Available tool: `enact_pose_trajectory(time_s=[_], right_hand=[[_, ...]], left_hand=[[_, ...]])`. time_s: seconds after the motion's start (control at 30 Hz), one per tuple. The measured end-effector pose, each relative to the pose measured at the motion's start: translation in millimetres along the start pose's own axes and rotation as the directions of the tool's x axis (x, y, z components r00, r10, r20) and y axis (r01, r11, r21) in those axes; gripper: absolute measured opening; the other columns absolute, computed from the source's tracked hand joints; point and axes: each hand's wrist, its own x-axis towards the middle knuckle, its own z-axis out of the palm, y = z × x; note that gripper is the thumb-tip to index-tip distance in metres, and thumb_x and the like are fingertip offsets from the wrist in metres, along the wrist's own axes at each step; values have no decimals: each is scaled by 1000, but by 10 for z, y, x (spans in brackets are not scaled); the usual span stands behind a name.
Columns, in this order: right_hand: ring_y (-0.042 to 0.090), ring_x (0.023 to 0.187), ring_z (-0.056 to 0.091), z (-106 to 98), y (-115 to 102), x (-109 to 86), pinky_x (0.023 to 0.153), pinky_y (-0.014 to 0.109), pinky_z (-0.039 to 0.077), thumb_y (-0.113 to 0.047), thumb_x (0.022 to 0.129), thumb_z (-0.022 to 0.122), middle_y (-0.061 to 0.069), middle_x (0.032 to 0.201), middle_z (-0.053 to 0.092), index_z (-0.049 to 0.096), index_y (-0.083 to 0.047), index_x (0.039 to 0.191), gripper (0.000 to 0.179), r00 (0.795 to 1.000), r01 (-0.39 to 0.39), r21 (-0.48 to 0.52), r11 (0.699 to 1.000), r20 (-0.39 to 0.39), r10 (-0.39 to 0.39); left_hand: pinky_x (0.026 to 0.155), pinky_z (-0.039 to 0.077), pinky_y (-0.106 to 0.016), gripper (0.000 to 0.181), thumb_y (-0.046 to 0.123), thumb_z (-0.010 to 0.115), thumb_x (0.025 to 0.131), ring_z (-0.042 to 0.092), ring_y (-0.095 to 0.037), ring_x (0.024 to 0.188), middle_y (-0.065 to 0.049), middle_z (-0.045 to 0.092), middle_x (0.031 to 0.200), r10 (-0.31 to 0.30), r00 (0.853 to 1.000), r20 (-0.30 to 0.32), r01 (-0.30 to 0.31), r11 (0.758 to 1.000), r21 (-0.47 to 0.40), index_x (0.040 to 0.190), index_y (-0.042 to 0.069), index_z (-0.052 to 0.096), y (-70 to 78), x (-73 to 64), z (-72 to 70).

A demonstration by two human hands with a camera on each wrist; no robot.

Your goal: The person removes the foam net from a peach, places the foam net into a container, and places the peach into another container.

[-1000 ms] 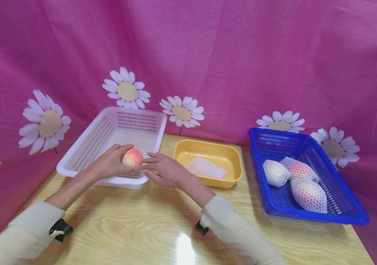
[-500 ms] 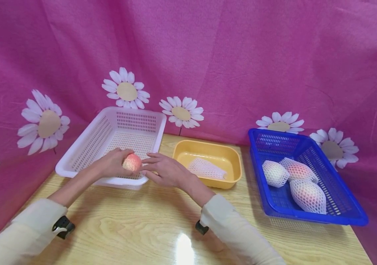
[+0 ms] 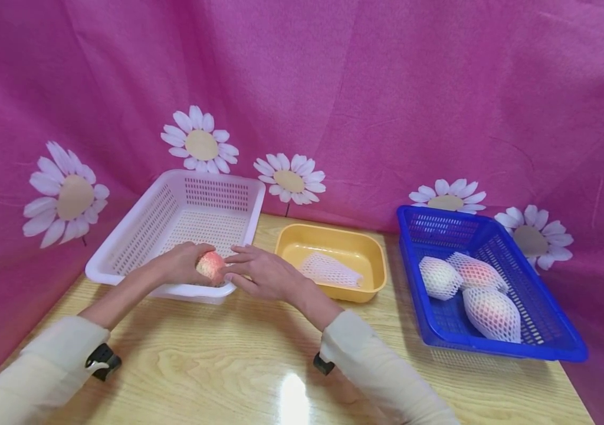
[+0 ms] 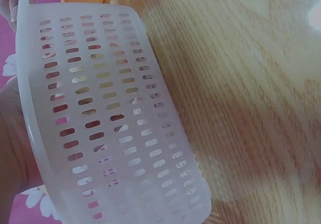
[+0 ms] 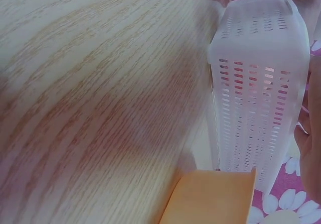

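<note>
In the head view a red and pale yellow peach (image 3: 210, 267) is low inside the front right corner of the white perforated basket (image 3: 255, 219). My left hand (image 3: 181, 264) grips it from the left, thumb and fingers curved round it. From the right, over the basket's rim, comes my right hand (image 3: 263, 273), fingers loosely extended and the tips beside the peach; whether they touch it I cannot tell. The left wrist view shows mostly the basket wall (image 4: 37, 98), hiding most of the left hand (image 4: 15, 138). At the right wrist view's edge is part of the right hand (image 5: 312, 138).
A yellow tray (image 3: 363, 251) holding an empty white foam net (image 3: 330, 269) stands right of the white basket. Farther right, a blue basket (image 3: 504, 347) contains three peaches in foam nets (image 3: 492, 313). A pink daisy-print cloth (image 3: 365, 118) hangs behind the wooden table (image 3: 217, 354).
My left hand has lowered the peach slightly, deeper into the white basket's front right corner. The right hand has stayed close beside it. The trays and netted peaches have not moved.
</note>
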Motion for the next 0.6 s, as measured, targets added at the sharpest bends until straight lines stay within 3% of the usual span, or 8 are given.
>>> enact_pose_trajectory(time_s=[0.13, 0.4, 0.6], right_hand=[[26, 138, 44, -13, -8, 7, 117, 35, 28, -24, 104, 52, 7, 130, 65, 73, -14, 122, 29, 1000, -7, 12, 1000, 4, 7], [24, 139, 41, -23, -24, 9, 118, 26, 19, -26, 105, 50, 8, 133, 63, 71, -14, 125, 31, 998, -40, 4, 999, 41, 40], [24, 141, 39, -22, -25, 7, 118, 26, 19, -27, 105, 49, 9, 135, 62, 70, -14, 126, 32, 997, -59, 9, 998, 51, 58]], left_hand=[[81, 54, -48, 79, 28, 84, 72, 62, -40, 99, -25, 67, 107, 2, 1000, 10, -2, 1000, -11, 131, -16, 52, 5, 1, -12], [98, 46, -57, 76, 30, 81, 77, 55, -48, 118, -30, 61, 123, -56, 996, 74, 58, 998, -23, 132, -14, 52, 28, 3, -49], [90, 51, -53, 68, 29, 81, 76, 62, -41, 108, -25, 67, 114, -46, 993, 108, 48, 999, -19, 126, -10, 56, 35, 3, -90]])
